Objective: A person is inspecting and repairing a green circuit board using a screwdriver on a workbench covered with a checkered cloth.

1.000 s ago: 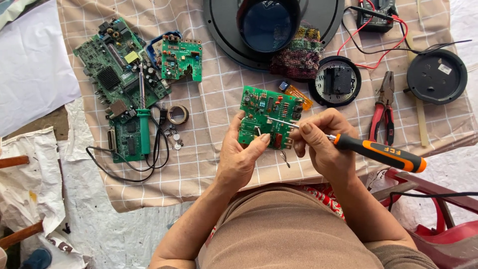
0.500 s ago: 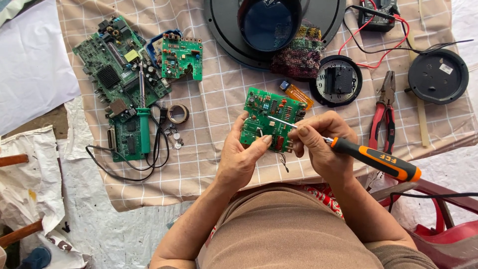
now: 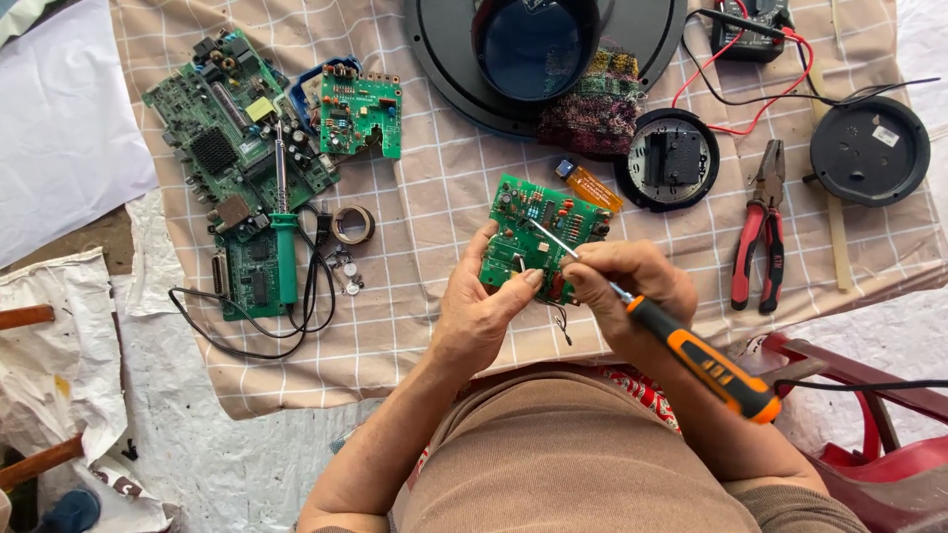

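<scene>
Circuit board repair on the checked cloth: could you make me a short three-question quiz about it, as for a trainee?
1. Which hand holds the screwdriver?
2. True or false: the pliers lie on the cloth, untouched.
3. The soldering iron rests on: A) a pile of circuit boards, B) the round black disc, C) the red chair.

Key
1. The right hand; the left hand steadies the small green board.
2. True.
3. A.

**Soft daylight, sharp view**

Even, bright daylight covers the checked cloth (image 3: 434, 197), leaving only faint shadows under the hands. The white sheet (image 3: 59, 128) at left is nearly washed out. The orange screwdriver handle (image 3: 706, 360) blurs slightly; edges bend mildly.
</scene>
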